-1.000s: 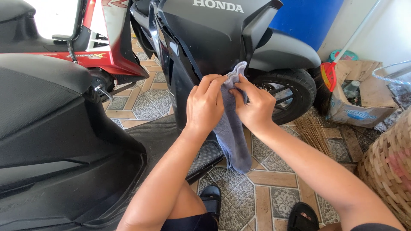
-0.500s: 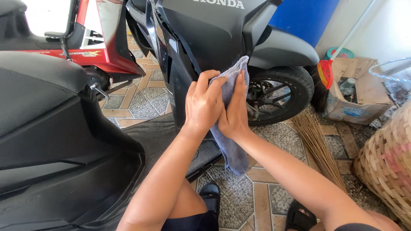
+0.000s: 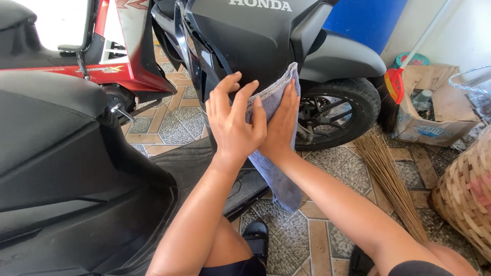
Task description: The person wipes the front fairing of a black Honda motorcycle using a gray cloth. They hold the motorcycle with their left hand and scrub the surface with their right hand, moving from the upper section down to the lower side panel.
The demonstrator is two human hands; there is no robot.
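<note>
A grey-blue cloth (image 3: 272, 96) lies against the black front panel of a scooter (image 3: 255, 46), and its lower end hangs down toward the tiled floor. My right hand (image 3: 282, 125) is laid flat on the cloth, fingers pointing up, pinning it to the panel. My left hand (image 3: 232, 122) is just to its left with fingers spread, hovering over the cloth's left edge and the panel's side without gripping anything. The scooter's front wheel (image 3: 353, 97) is just to the right of my hands.
A red motorbike (image 3: 128, 56) stands behind at the left, and a black scooter seat and body (image 3: 46, 117) fill the near left. On the right are a straw broom (image 3: 388, 179), a red-headed broom (image 3: 394, 84), a cardboard box (image 3: 434, 128), a woven basket (image 3: 465, 194) and a blue barrel (image 3: 368, 20).
My right hand went from pinching the cloth to lying flat on it against the panel. My left hand let go of the cloth and spread its fingers.
</note>
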